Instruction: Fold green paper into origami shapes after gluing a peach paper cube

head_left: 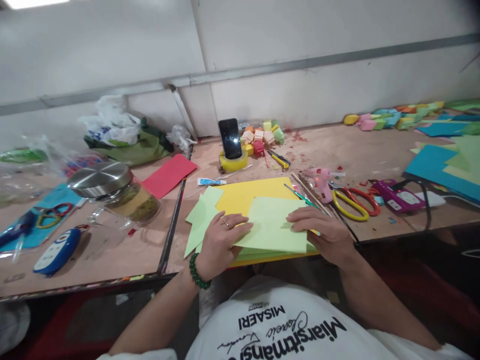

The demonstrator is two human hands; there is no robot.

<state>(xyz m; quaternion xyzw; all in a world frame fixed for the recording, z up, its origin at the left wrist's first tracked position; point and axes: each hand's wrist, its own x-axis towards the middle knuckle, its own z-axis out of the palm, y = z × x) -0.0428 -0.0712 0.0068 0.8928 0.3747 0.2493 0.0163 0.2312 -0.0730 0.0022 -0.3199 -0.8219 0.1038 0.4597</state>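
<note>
The light green sheet [276,224] lies at 3 o'clock from your left hand [222,241] and 9 o'clock from your right hand [327,234], its longer axis apparently 9-to-3. Your hands are apart, each touching its near side; whether either pinches it cannot be determined.

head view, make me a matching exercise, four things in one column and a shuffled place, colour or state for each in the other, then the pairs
1. phone
2. green sheet
3. bracelet
4. glue gun

A. beaded, dark green
B. pink
C. propped up at the yellow tape
D. touched by the left hand and right hand

Pairs: 1-C, 2-D, 3-A, 4-B
</note>
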